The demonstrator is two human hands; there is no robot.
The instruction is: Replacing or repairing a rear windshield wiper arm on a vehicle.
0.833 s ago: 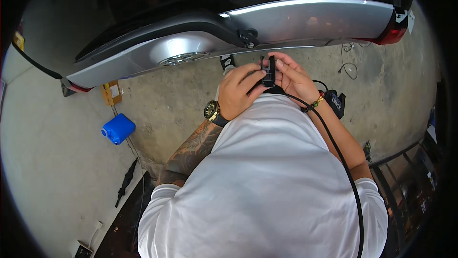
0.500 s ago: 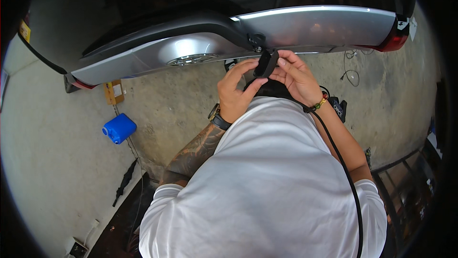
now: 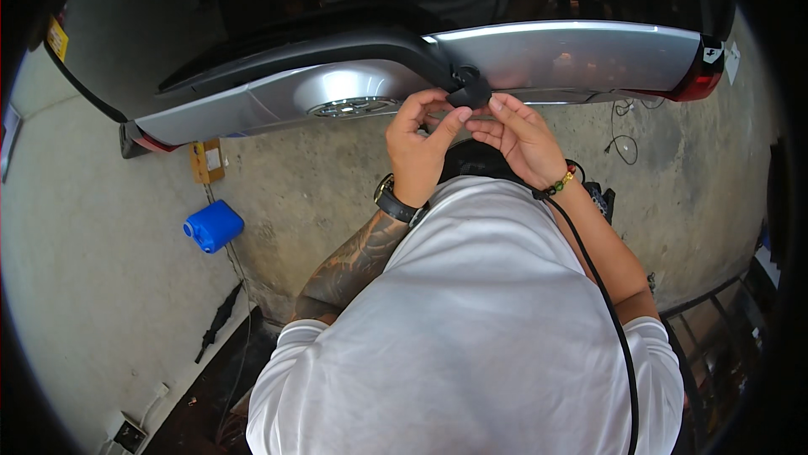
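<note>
Cover [image 3: 470,95] lies just beyond our left hand [image 3: 421,142] and right hand [image 3: 528,137], fingers pinched on its left and right edges, beside the right end of the wiper arm [image 3: 370,46], long axis seemingly left to right.

A garage or vehicle workshop (which, I cannot tell): a silver-and-black vehicle rear [image 3: 589,59] overhangs a stained grey concrete floor [image 3: 295,194], with a blue plastic jerrycan [image 3: 215,226] and a brown cardboard box [image 3: 204,164] nearby.
</note>
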